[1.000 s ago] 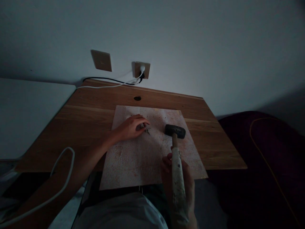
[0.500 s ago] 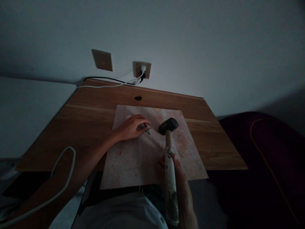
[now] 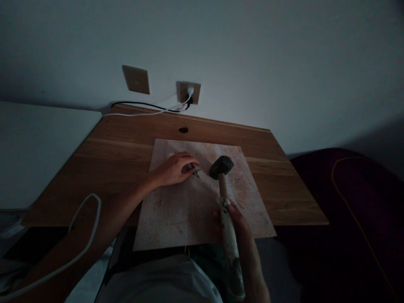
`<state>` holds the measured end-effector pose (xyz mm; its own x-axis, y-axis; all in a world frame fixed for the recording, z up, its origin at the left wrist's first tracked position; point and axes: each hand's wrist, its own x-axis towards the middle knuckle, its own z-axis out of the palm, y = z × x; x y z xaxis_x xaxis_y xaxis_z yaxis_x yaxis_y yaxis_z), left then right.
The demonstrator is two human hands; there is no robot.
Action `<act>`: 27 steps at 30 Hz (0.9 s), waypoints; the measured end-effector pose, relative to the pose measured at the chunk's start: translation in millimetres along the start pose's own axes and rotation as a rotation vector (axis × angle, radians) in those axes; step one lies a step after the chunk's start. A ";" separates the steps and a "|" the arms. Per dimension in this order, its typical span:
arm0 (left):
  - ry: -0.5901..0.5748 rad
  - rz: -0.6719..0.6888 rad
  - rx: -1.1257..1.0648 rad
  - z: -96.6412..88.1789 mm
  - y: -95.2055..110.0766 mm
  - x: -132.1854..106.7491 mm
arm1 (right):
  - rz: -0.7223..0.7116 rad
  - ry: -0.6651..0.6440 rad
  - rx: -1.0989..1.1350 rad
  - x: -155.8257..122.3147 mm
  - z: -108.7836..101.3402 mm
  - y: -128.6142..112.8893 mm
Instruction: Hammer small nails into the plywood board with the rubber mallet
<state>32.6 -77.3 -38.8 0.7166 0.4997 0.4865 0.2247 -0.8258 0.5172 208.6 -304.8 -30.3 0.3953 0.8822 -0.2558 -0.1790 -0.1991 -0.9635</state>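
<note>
Left hand [image 3: 180, 168]: fingers pinching small silvery metal piece [image 3: 197, 173] over mottled pinkish-white flat board [image 3: 176, 219] | Right hand [image 3: 237, 216]: fingers wrapped round black-headed hammer with pale, dark-stained handle [image 3: 227, 227], head right of metal piece, near it | board lies on brown wooden surface [image 3: 284, 202]
</note>
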 end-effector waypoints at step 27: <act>-0.129 -0.081 -0.271 68.2 -29.8 144.2 | -0.311 -0.099 -1.060 37.9 -23.7 -29.3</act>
<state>174.3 1.5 -32.1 0.7852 0.5094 0.3520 0.1124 -0.6763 0.7280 250.1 -275.7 -13.6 0.2069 0.9779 -0.0294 0.7957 -0.1857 -0.5765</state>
